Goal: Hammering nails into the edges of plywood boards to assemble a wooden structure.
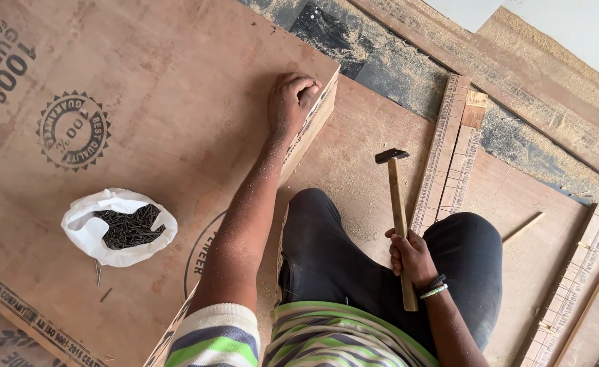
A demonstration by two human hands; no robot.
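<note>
Now nailing: big plywood sheet [150, 136] lies on the floor, my left hand [291, 102] pinched shut at its edge corner, nail unseen. Right hand [411, 257] grips hammer [398, 204], raised. Nail bag [119, 226] on sheet. Next probably needs an accurate strike.

Left hand [291, 102] fisted, arm outstretched, right hand [411, 257] closed in a grip, wrist raised

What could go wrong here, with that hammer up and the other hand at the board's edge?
The left hand is pinched at the plywood board corner, so a stray blow from the hammer in the right hand could hit fingers. The open bag of nails may spill if the board jolts; a few nails already lie loose beside it.
</note>
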